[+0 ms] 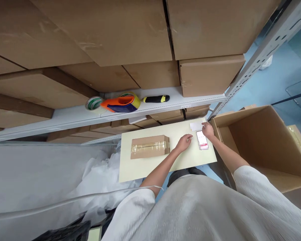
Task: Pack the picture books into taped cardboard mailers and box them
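My left hand (184, 143) hovers over or rests on the cream board between the taped carton and the phone. Its fingers are loosely curled, slightly apart at the tips, and nothing shows in them. At the board's far right, my right hand (207, 129) has its fingertips closed at the right end of a white paper slip (195, 126). Just below that slip lies a smartphone (202, 140) with a lit white and pink screen. The small cardboard box (149, 147), sealed with shiny tape, lies to the left of my left hand.
The cream board (130, 172) is the work surface. On the shelf (175, 92) behind it are a tape dispenser (124, 103), a tape roll (94, 103) and a utility knife (156, 99). A large open carton (261, 140) stands right; white plastic wrap (100, 177) lies left.
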A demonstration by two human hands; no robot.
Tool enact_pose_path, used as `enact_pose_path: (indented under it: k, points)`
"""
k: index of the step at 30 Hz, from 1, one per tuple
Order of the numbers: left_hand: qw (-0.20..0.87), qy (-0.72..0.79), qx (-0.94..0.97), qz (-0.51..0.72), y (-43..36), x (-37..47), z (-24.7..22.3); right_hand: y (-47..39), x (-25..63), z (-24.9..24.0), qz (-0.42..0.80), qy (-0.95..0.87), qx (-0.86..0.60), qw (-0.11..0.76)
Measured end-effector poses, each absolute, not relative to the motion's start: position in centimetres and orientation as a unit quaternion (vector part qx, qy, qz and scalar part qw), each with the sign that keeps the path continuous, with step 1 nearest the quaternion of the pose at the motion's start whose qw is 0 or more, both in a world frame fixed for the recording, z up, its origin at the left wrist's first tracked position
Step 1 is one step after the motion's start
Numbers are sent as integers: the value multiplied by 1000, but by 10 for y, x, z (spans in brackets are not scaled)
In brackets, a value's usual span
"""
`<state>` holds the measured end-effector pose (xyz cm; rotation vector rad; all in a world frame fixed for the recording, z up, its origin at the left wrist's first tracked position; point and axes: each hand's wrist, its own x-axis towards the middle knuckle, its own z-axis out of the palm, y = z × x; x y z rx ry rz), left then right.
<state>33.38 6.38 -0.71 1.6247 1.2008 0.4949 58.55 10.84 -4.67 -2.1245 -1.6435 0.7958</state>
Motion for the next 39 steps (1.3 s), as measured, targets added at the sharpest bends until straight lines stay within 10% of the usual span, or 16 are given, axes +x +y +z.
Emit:
enact_pose_path:
  k: [12, 39]
  points:
    - [545, 592, 507, 309, 128, 410, -15, 123, 566, -41, 466, -420, -657, 419]
    - [505, 627, 528, 270, 136, 393, -24, 124, 545, -29, 534, -396, -619, 417]
